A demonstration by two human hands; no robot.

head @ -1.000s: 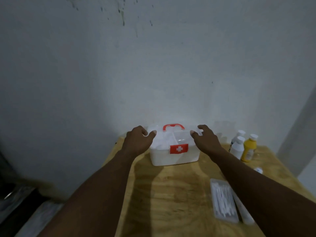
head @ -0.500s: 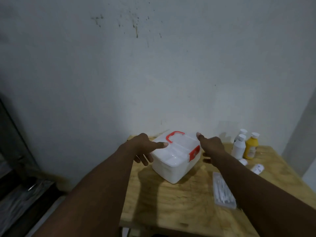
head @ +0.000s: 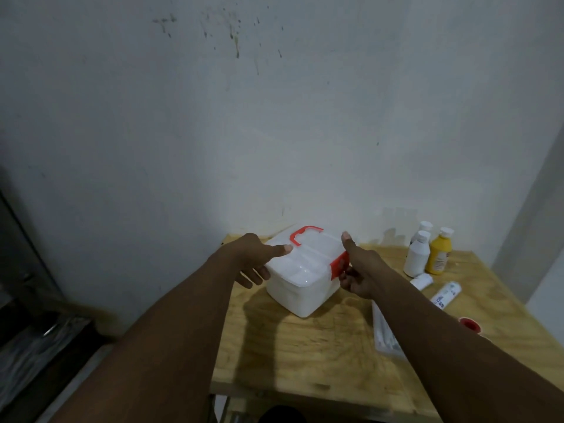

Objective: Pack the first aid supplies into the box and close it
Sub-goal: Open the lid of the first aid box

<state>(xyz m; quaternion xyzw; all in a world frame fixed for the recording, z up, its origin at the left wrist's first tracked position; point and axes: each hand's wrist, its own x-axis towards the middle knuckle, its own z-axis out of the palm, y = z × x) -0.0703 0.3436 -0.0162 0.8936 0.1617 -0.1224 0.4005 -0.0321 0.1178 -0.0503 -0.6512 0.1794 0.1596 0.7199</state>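
1. A person stands at a plywood tabletop pushed against a stained white wall, both bare arms reaching out to a white first aid box that sits toward the far left part of the top. I take the box as the landmark for everything else.
2. At the box's left end, the left hand has its thumb laid on top of the clear lid, close to the red carry handle, and its fingers curl loosely down the left wall. The grip looks like a light hold on the box, not a clenched fist.
3. The box stands turned at an angle, one corner pointing toward the person. The lid is down on it.
4. At the box's right end, the right hand has its thumb raised beside the lid and its fingers bent in at the red latch, touching it. I cannot tell if the latch is fastened or undone.
5. Right of the box, near the person's right forearm, lies a flat clear packet of swabs, partly covered by that arm.
6. Further right of the box, by the wall, stand two white bottles and a yellow bottle, all upright and close together.
7. Just in front of those bottles lie two small white tubes on their sides.
8. Furthest right of the box, near the tabletop's edge, sits a small red-rimmed round item; what it is, I cannot make out.
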